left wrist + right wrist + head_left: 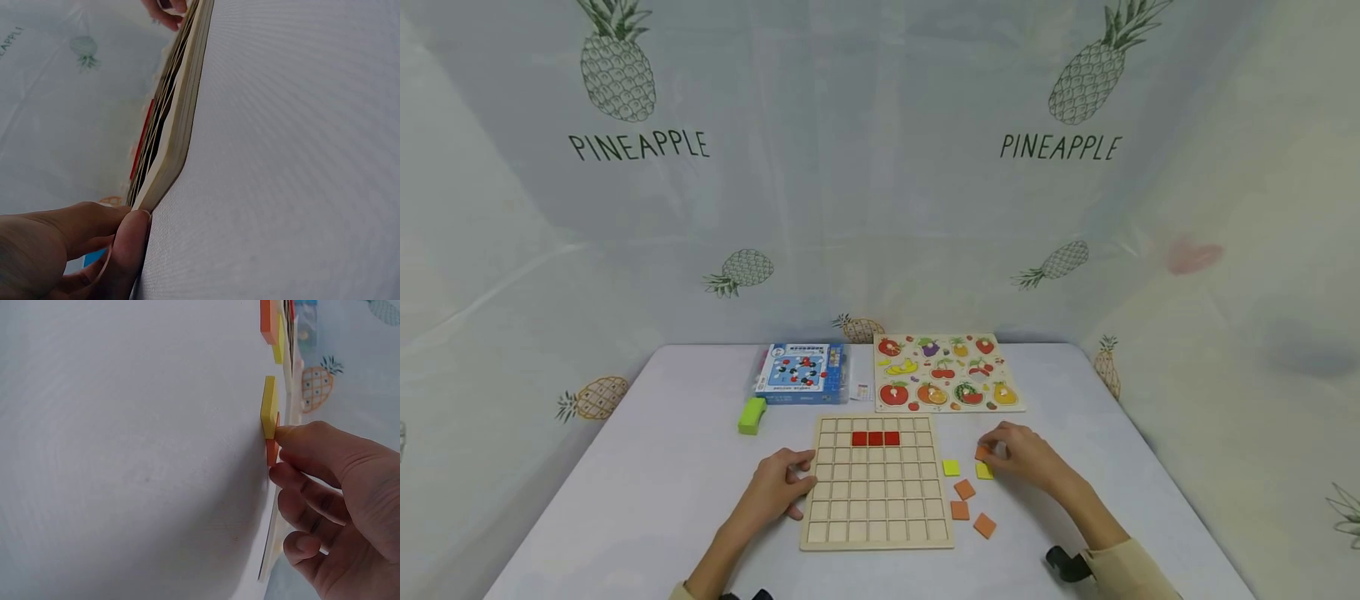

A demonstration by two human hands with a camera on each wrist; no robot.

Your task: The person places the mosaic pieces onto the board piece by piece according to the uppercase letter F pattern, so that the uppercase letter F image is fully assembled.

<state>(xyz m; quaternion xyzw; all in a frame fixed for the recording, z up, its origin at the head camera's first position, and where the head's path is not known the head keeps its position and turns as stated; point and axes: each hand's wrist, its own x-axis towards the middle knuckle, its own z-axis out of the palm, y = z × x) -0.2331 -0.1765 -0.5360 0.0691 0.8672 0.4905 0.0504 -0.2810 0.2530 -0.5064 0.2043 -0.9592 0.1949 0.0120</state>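
Observation:
A pale wooden grid board (pixel 880 537) lies flat on the table, with three red tiles (pixel 876 438) side by side in its second row from the far side. My left hand (pixel 778 483) grips the board's left edge between thumb and fingers, as the left wrist view shows near a rounded corner (pixel 164 169). Right of the board, my right hand (pixel 1022 454) pinches an orange tile (pixel 270 452) with thumb and forefinger. Just in front of that tile lies a yellow tile (pixel 269 406), close under the fingertips. A second yellow tile (pixel 951 467) lies by the board's right edge.
Three more orange tiles (pixel 965 489) lie loose right of the board. Behind it stand a blue boxed set (pixel 797 375) and a fruit peg puzzle (pixel 947 373). A green block (pixel 752 415) sits at the back left. A pineapple-print curtain (pixel 880 208) hangs beyond the table.

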